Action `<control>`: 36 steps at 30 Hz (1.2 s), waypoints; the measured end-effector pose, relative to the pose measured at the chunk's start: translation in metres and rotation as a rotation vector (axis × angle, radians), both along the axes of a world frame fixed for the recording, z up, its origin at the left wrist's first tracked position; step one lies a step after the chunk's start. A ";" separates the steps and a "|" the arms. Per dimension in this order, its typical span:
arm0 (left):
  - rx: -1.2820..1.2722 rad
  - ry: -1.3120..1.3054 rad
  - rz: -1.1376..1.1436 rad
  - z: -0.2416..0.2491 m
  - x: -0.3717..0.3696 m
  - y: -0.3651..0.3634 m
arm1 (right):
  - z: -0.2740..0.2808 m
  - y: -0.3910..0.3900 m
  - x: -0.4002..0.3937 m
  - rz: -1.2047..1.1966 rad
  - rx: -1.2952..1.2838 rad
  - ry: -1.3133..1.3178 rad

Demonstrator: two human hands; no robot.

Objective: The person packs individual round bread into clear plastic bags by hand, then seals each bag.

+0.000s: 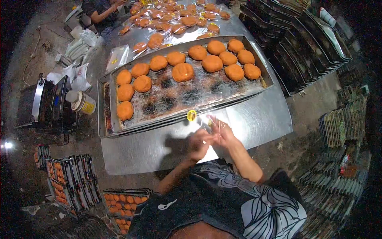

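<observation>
Close together over the table's near edge are my left hand (198,145) and my right hand (223,133), fingers curled inward and nearly touching. A clear plastic bag (203,119) with a yellow round label is pinched between them; glare and slight blur hide part of its outline. Just beyond my hands lies a metal baking tray (175,109) with worn, dark patches. Round orange-brown buns (183,72) line its back and left side. The nearer middle of its surface shows bare metal and crumbs.
Bagged buns (175,24) cover the table's far end. Another person's arm (102,15) is at the far left. Stacked dark trays (308,47) stand at right, with racks (336,127) below. Trays of buns (125,205) sit at lower left, near a white tub (84,104).
</observation>
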State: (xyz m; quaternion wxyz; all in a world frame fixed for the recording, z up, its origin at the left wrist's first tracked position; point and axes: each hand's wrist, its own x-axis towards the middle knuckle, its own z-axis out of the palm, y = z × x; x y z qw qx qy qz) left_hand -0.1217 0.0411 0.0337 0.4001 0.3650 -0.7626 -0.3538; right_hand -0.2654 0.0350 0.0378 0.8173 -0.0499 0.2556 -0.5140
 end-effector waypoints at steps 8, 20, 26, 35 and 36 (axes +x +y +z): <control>0.652 0.340 0.130 -0.009 0.126 -0.062 | 0.026 -0.051 0.129 0.250 -0.212 0.224; 0.493 1.524 0.592 0.034 0.238 -0.095 | 0.000 -0.178 0.114 -0.161 -0.772 1.779; 0.477 1.479 0.282 0.038 0.169 -0.102 | 0.091 -0.092 0.174 -0.375 -1.607 1.911; 0.600 1.217 0.140 0.054 0.086 -0.072 | 0.085 -0.055 0.144 -0.427 -1.032 2.077; 0.600 1.215 0.136 0.054 0.081 -0.069 | 0.081 -0.050 0.137 -0.431 -1.029 2.078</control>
